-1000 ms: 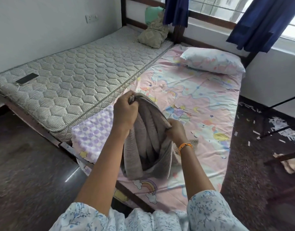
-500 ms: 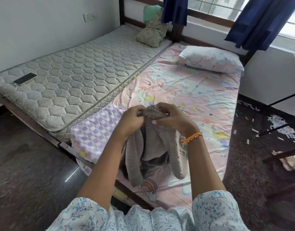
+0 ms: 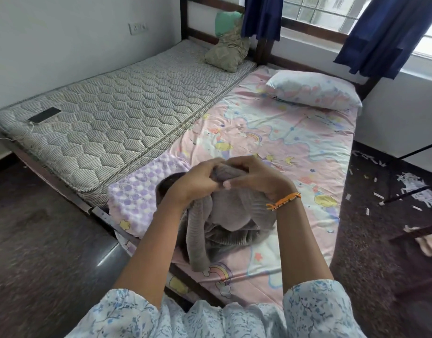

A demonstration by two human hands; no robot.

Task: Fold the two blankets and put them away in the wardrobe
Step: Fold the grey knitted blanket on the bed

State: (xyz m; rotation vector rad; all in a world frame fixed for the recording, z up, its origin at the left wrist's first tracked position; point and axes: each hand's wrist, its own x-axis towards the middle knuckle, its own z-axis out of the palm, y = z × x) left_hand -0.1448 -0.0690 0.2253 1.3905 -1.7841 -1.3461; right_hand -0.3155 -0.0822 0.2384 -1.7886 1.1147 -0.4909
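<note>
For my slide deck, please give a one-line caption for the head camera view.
Both hands, left hand and right hand, grip a grey blanket above the pink bedsheet.

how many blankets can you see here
2: a grey ribbed blanket gripped in both hands over the bed's near end; a purple-and-white dotted fleece blanket lying beside it to its left. Others may be hidden.

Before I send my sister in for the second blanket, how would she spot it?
Find the bed with the pink cartoon sheet. At its foot, against the bare grey mattress, lies the purple blanket. Its bumpy lilac-and-white dots set it apart from the ribbed grey blanket.
</note>
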